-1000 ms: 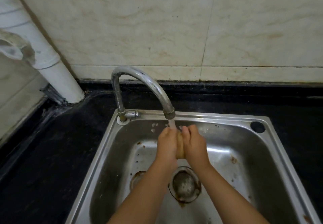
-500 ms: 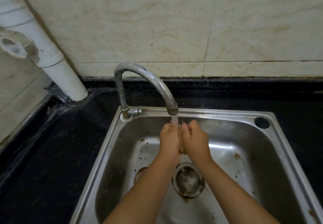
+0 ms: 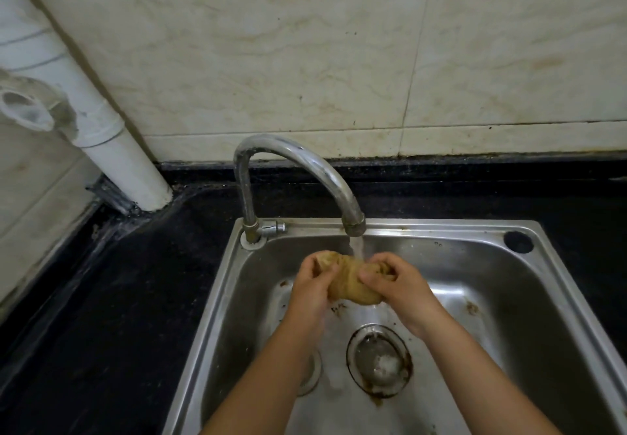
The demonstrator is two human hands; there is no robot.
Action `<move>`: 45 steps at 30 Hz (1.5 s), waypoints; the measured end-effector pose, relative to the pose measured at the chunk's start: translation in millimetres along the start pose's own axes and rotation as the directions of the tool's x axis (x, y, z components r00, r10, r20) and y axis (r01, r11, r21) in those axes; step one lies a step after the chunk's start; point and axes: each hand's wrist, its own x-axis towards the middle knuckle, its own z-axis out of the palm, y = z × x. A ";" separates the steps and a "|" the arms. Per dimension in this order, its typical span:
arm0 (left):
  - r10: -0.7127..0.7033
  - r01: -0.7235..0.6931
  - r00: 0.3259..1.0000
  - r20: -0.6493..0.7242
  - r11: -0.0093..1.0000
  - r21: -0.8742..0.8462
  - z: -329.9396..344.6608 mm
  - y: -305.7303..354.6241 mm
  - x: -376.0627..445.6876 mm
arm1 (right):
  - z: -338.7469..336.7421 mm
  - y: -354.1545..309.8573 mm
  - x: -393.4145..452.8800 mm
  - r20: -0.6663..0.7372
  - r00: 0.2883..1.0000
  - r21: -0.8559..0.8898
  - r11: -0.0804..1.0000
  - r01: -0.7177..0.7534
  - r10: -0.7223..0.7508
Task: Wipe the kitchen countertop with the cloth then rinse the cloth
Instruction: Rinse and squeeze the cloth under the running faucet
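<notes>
Two hands [image 3: 314, 285] [image 3: 397, 282] around bunched, wet tan cloth [image 3: 349, 282]

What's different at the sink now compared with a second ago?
The left hand and right hand have drawn apart, so the tan cloth, earlier squeezed almost out of sight between them, now shows bunched under the stream. Both hands still grip it. Unchanged: the faucet keeps running into the steel sink.
</notes>
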 end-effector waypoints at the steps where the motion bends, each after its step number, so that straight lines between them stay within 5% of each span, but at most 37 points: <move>1: -0.016 0.015 0.999 0.032 0.999 0.039 -4.4 1.6 1.1 | 0.2 -1.5 -0.5 0.015 1.000 -0.023 1.000 0.010 -0.009; 4: 0.024 -0.026 1.000 0.010 0.954 0.297 -18.3 8.2 6.4 | 8.5 -3.7 -1.1 -0.003 0.999 0.001 0.999 0.051 -0.051; 8: 0.361 -0.191 0.918 -0.164 0.765 0.615 -41.8 27.8 17.1 | 23.6 -8.1 -2.6 -0.180 0.978 0.064 0.991 0.119 -0.106; 18: 0.565 -0.340 0.820 0.092 0.353 0.872 -57.2 63.9 47.9 | 49.9 -10.5 -16.7 -0.366 0.922 0.136 0.972 0.191 -0.130; 29: 0.530 -0.294 0.845 0.071 0.350 0.889 -51.2 73.1 75.1 | 62.6 -4.7 -11.6 -0.465 0.879 0.132 0.974 0.185 -0.105; 35: 0.530 -0.267 0.847 -0.034 0.479 0.836 -47.8 77.2 80.9 | 66.5 -6.5 -10.5 -0.488 0.866 0.110 0.977 0.183 -0.108; 45: 0.478 -0.284 0.878 -0.018 0.551 0.785 -41.5 79.8 67.6 | 58.0 -18.3 -16.1 -0.474 0.871 0.086 0.978 0.191 -0.129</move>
